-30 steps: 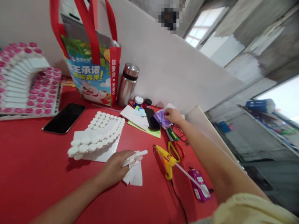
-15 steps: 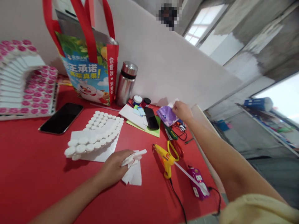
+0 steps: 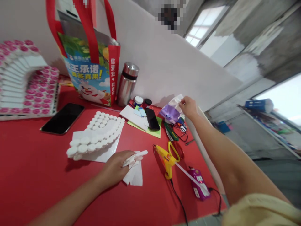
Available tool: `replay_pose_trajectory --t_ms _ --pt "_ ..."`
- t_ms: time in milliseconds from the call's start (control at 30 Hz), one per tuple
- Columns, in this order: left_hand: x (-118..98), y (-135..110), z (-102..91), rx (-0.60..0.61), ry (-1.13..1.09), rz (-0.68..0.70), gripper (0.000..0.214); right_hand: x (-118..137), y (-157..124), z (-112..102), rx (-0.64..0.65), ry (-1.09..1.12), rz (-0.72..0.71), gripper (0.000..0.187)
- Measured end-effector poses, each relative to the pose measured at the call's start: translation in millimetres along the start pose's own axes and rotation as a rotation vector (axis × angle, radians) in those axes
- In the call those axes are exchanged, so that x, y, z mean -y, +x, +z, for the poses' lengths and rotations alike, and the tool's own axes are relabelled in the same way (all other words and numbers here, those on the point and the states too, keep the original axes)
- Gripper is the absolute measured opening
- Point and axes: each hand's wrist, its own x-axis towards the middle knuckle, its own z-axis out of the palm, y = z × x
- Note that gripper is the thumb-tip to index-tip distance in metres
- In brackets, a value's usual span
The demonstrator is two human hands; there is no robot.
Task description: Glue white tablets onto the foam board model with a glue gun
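Observation:
My left hand (image 3: 119, 166) is closed around crumpled white tissues (image 3: 135, 174) just above the red tabletop. At the back right, my right hand (image 3: 188, 106) pinches a white tissue (image 3: 176, 100) that sticks up out of a purple tissue pack (image 3: 169, 113). Left of my left hand, rows of white round pieces (image 3: 103, 131) stand on a white sheet (image 3: 113, 150). Between my two arms lies a yellow hot glue gun (image 3: 166, 158) with a long glue stick (image 3: 190, 175) in its back end.
A purple power block (image 3: 199, 185), yellow-handled scissors (image 3: 174, 152) and a green-handled tool (image 3: 171, 131) lie at the right. Two phones (image 3: 63, 118), a steel flask (image 3: 128, 83), small jars (image 3: 138, 101) and a printed bag (image 3: 91, 75) stand or lie farther back. A pink-flowered piece (image 3: 39, 94) is at the left.
My right hand has moved slightly up and right, drawing more of the white tissue out of the purple pack. My left hand has stayed in place with its tissues.

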Motion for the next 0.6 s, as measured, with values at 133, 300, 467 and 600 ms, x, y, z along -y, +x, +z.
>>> replay_pose_trajectory --t_ms 133,300,467,600 --pt "1 1 0.2 0.009 0.001 -0.008 0.03 0 9 4 -0.056 0.068 -0.008 0.007" --pt "0 1 -0.2 0.013 -0.01 -0.021 0.03 3 24 9 -0.14 0.163 0.035 0.01" --pt "0 1 -0.6 0.006 -0.008 -0.018 0.029 -4 39 7 -0.258 0.288 0.155 0.007" --pt "0 1 -0.8 0.021 -0.011 -0.018 0.029 -12 42 1 -0.301 0.395 0.172 0.007"
